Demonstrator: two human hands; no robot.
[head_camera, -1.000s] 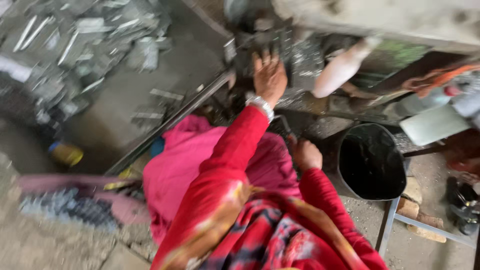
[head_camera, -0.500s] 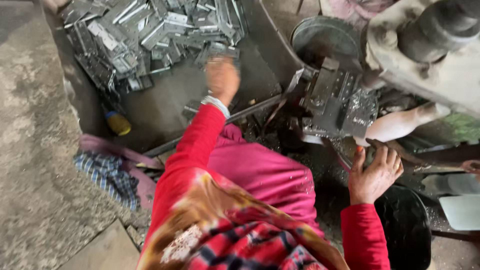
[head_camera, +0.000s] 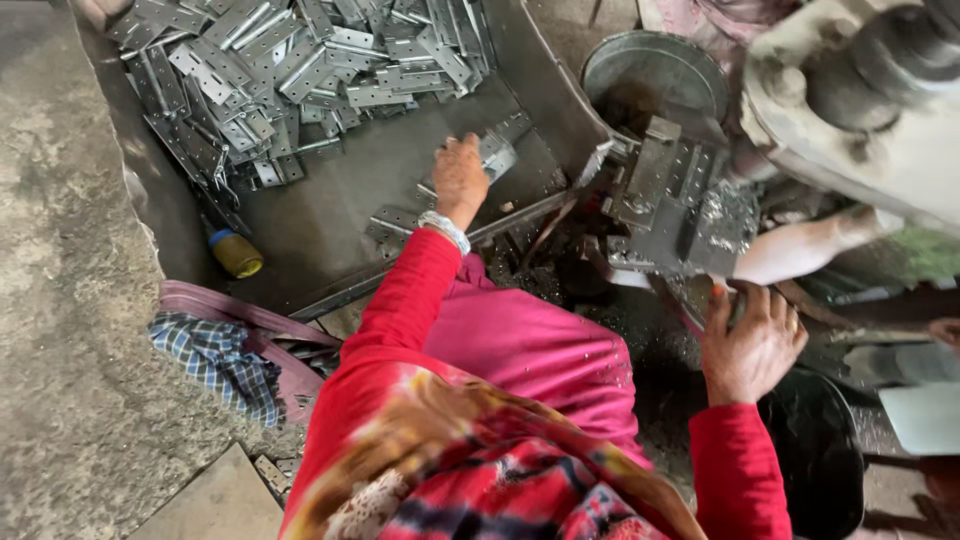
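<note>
Left hand (head_camera: 460, 178) closed on metal plate (head_camera: 496, 156) in tray (head_camera: 330, 215); right hand (head_camera: 750, 345) spread, apparently empty, near press (head_camera: 665, 205). Large far pile (head_camera: 300, 60) unworked.

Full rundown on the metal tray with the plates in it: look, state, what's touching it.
The tray is a wide, shallow trough of dull grey sheet metal with raised walls, lying on the ground to the person's left. A heap of flat, punched metal plates fills its far end; a few lie loose on its bare, dusty near floor. A small yellow bottle lies at its near-left corner. The left hand reaches in, on a loose plate. A checked cloth lies just outside.
</note>
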